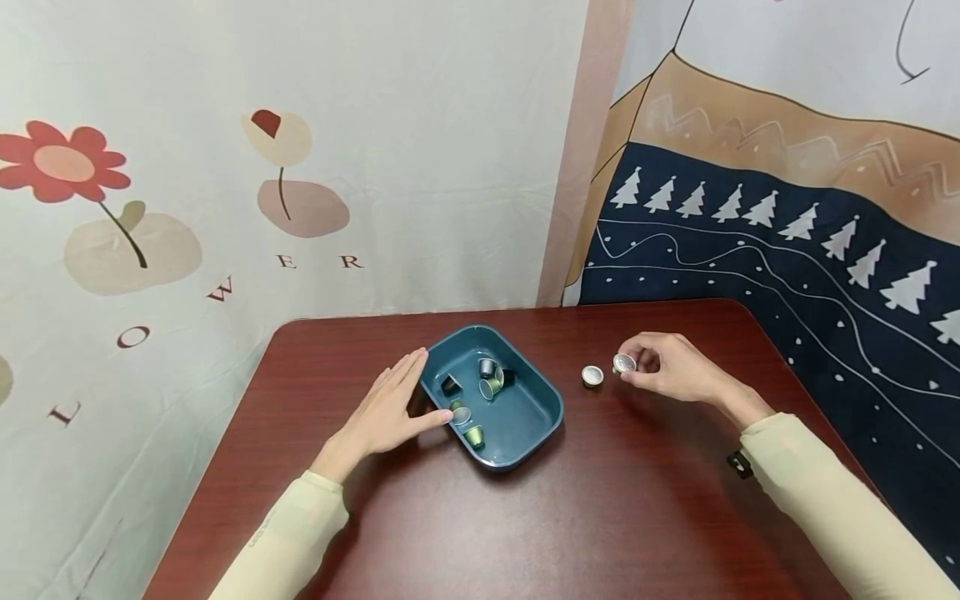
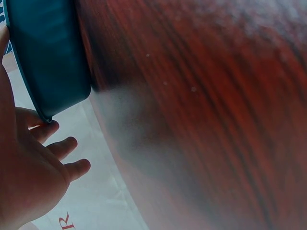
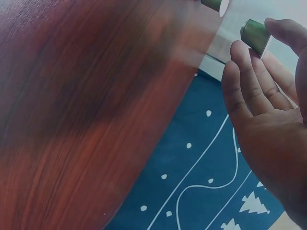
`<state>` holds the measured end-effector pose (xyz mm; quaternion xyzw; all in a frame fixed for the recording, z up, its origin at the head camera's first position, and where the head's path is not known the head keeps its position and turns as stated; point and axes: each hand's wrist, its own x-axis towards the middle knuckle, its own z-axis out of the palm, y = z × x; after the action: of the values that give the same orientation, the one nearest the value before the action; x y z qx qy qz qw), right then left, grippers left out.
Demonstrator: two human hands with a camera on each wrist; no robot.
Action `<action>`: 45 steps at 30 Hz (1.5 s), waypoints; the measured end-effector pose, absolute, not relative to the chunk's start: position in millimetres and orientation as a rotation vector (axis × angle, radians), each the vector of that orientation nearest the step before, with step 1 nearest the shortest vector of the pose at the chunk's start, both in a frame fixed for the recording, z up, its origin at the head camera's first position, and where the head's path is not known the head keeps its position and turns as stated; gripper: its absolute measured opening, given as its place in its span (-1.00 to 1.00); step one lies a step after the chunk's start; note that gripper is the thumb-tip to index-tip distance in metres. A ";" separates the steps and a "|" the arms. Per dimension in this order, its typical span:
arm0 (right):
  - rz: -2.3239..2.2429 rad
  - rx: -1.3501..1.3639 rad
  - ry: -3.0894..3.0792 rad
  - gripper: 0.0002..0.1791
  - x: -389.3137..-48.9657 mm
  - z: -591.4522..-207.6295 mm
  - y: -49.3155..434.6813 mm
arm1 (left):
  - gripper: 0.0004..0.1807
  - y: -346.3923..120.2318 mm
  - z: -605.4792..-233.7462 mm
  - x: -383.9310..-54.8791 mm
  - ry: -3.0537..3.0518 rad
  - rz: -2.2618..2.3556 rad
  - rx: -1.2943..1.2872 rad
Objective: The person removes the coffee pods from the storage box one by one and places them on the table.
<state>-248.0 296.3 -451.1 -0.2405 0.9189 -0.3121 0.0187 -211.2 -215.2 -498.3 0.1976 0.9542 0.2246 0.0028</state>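
Between thumb and fingertips my right hand [image 1: 671, 367] pinches a green coffee capsule [image 3: 255, 36], its silvery lid [image 1: 624, 363] facing up in the head view. Just left of it a second coffee capsule [image 1: 592, 377] stands lid up on the table. My left hand [image 1: 382, 412] rests against the left side of a blue rectangular tray [image 1: 525, 437], fingers extended along the rim and thumb reaching over the near-left edge. Several capsules lie scattered in the tray, among them a green one [image 1: 475, 437], a dark one [image 1: 451, 385] and a grey one [image 1: 487, 368].
The reddish-brown wooden table [image 1: 465, 533] reaches back to a pale printed curtain [image 1: 450, 167]. On the right hangs a dark blue cloth [image 1: 750, 250] with white trees. A small black object [image 1: 739, 464] shows at the right sleeve's cuff.
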 end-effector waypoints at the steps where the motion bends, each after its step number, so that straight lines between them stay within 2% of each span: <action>1: -0.971 -0.746 2.852 -0.71 -248.4 -451.2 296.8 | 0.30 -215.2 -498.0 -211.3 2.996 0.695 0.620; 24: -0.906 -0.693 2.852 -0.68 -258.9 -472.4 298.2 | 0.29 -215.3 -497.3 -210.8 3.007 0.689 0.624; 45: -0.851 -0.712 2.863 -0.75 -265.0 -488.5 293.8 | 0.31 -215.4 -497.6 -210.6 2.991 0.684 0.616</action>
<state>-265.0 293.8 -488.5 -0.2317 0.9318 -0.2771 0.0356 -210.6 -215.4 -497.6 0.1968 0.9558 0.2185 0.0059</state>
